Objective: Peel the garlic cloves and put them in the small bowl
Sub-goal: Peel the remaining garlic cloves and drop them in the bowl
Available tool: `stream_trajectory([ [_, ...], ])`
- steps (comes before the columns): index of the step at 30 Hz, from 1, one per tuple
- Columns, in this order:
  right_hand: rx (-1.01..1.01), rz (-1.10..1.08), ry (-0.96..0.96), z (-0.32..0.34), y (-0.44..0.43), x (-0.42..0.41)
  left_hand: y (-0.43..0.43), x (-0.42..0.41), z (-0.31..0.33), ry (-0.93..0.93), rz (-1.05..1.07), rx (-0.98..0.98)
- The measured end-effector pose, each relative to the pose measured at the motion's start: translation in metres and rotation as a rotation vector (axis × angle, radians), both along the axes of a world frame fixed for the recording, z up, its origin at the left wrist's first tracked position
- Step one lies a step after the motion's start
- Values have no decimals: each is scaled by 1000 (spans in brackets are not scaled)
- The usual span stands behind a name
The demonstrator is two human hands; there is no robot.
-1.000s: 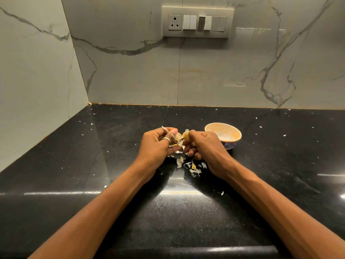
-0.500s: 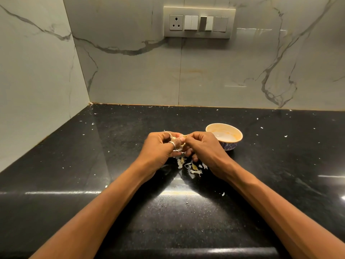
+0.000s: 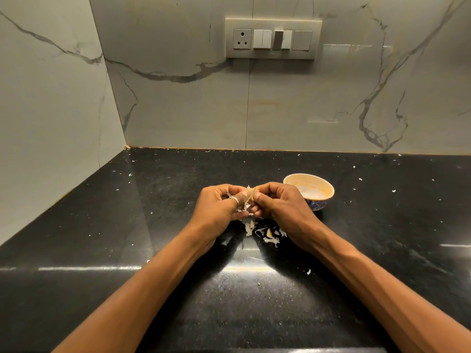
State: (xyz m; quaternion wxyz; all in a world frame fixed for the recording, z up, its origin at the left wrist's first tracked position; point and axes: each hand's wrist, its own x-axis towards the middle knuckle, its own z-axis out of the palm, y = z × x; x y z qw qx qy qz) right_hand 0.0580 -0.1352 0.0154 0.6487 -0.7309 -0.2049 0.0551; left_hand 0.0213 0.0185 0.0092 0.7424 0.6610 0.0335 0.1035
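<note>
Above the black counter (image 3: 127,225), my left hand (image 3: 221,207) and my right hand (image 3: 283,207) meet, both pinching a garlic clove (image 3: 251,193) with papery skin hanging from it. My left hand wears a ring and also holds loose skin between its fingers. The small bowl (image 3: 309,191), cream inside with a blue patterned outside, stands just behind and right of my right hand. Most of the clove is hidden by my fingers. I cannot see any cloves inside the bowl.
Garlic skin scraps (image 3: 265,233) lie on the counter under my hands, with small flakes scattered around. Marble walls close the back and left. A switch panel (image 3: 272,38) sits on the back wall.
My hands have drawn closer together around the clove and hide more of it than a second ago. The bowl has not moved.
</note>
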Motion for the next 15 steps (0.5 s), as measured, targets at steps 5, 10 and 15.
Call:
stream_trajectory([
  [5,68,-20,53,-1,1,1,0,5,-5,-31,70,77],
  [10,104,-18,84,-1,-1,3,2,4,-5,-37,99,95],
  [15,82,-85,34,-4,0,3,2,4,-5,-66,121,152],
])
